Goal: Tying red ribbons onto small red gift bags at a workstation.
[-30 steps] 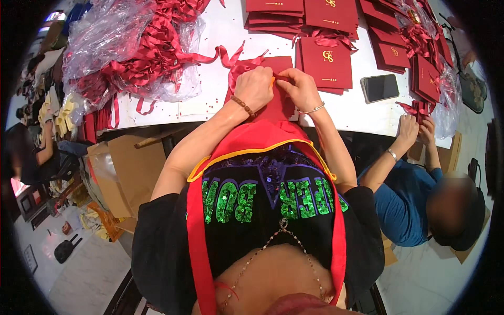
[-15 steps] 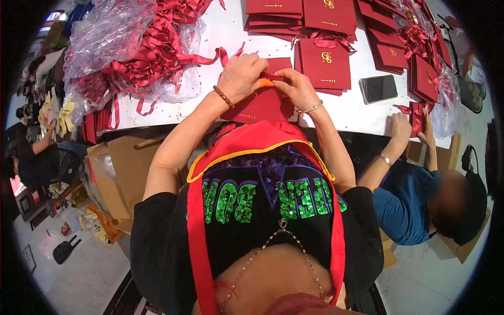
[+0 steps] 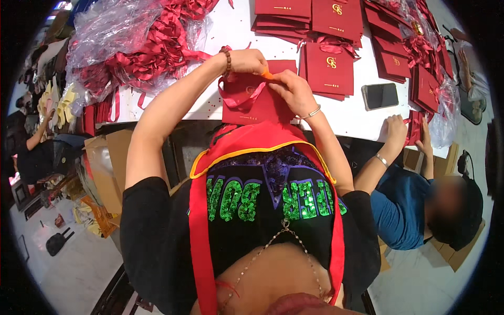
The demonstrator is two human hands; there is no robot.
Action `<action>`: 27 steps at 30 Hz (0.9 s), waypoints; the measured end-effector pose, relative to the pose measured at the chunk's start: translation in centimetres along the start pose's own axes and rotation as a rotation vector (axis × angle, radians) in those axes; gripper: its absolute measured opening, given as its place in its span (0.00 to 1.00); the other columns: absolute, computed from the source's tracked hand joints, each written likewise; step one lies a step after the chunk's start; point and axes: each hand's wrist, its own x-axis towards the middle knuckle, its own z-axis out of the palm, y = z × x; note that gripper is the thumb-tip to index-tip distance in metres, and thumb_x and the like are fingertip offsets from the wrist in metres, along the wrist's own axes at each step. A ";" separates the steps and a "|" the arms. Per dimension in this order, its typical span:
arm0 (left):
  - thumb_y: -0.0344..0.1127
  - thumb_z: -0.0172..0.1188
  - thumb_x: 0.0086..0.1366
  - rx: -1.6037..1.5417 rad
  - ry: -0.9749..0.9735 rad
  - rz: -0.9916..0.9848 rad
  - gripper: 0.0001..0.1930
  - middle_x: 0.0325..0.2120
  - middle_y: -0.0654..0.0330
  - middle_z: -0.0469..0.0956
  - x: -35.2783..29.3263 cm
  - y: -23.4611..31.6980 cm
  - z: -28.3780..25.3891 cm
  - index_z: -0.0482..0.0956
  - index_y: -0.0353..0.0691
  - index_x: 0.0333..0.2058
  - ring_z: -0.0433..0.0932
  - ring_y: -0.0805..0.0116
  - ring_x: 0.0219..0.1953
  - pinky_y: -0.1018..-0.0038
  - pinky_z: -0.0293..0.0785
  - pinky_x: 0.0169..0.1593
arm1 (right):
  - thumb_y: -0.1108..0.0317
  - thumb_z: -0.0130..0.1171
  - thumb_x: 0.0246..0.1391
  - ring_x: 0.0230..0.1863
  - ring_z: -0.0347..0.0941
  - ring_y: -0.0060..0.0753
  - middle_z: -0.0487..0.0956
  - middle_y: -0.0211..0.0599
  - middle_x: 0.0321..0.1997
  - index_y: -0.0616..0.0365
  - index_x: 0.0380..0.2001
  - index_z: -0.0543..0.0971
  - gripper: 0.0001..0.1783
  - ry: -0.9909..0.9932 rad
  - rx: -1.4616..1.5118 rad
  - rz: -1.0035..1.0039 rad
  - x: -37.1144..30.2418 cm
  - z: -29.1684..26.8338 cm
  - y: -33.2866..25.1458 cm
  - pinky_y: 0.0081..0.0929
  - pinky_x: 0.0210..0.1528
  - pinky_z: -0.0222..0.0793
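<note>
A dark red paper bag (image 3: 236, 113) with a gold emblem lies flat at the table edge in front of me. A shiny red ribbon (image 3: 227, 98) loops across its face and runs up to my hands. My left hand (image 3: 248, 61) is closed above the bag's top, fingers curled on the ribbon. Against it, my right hand (image 3: 294, 90) pinches at the same spot with thumb and forefinger. Between the fingertips shows a small orange piece (image 3: 267, 74); whether it is worn on a finger or held, I cannot tell. The ribbon's ends are hidden by my fingers.
Tangled red ribbons (image 3: 152, 58) in clear plastic heap at the left. Stacked red bags (image 3: 329, 68) stand ahead and right, near a phone (image 3: 380, 96). At the right, a co-worker's hands (image 3: 396, 132) handle another red bag. Cardboard boxes (image 3: 113, 157) sit below the table.
My left hand has turned over and its forearm has swung up and outward. The ribbon now hangs in a loop over the bag. My right hand has shifted only slightly.
</note>
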 end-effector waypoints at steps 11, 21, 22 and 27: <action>0.38 0.53 0.50 -0.014 0.531 -0.073 0.12 0.17 0.60 0.75 0.7 0.1 2.4 0.78 0.33 0.24 0.72 0.73 0.23 0.76 0.67 0.29 | 0.68 0.56 0.48 0.34 0.70 0.46 0.72 0.44 0.30 0.60 0.34 0.75 0.10 0.033 0.042 -0.006 0.2 -0.2 0.4 0.33 0.36 0.65; 0.39 0.52 0.51 -0.068 0.601 -0.012 0.13 0.18 0.58 0.75 1.3 0.2 1.4 0.77 0.34 0.25 0.73 0.70 0.22 0.75 0.68 0.28 | 0.68 0.60 0.45 0.31 0.70 0.33 0.72 0.38 0.28 0.58 0.37 0.74 0.14 0.346 -0.211 -0.318 0.5 0.8 0.4 0.24 0.34 0.65; 0.42 0.52 0.49 -0.055 0.594 -0.008 0.15 0.20 0.53 0.77 1.2 0.4 1.3 0.78 0.36 0.26 0.76 0.63 0.24 0.71 0.70 0.30 | 0.69 0.60 0.45 0.29 0.69 0.30 0.73 0.39 0.29 0.57 0.39 0.73 0.16 0.181 -0.011 -0.087 0.0 0.9 -0.1 0.23 0.33 0.65; 0.47 0.55 0.49 0.020 0.767 0.020 0.17 0.16 0.57 0.76 0.9 1.2 -2.1 0.79 0.36 0.22 0.75 0.69 0.20 0.74 0.70 0.28 | 0.71 0.60 0.44 0.21 0.61 0.21 0.76 0.37 0.31 0.55 0.45 0.67 0.23 -0.067 0.195 0.064 -0.4 0.6 -0.8 0.22 0.24 0.61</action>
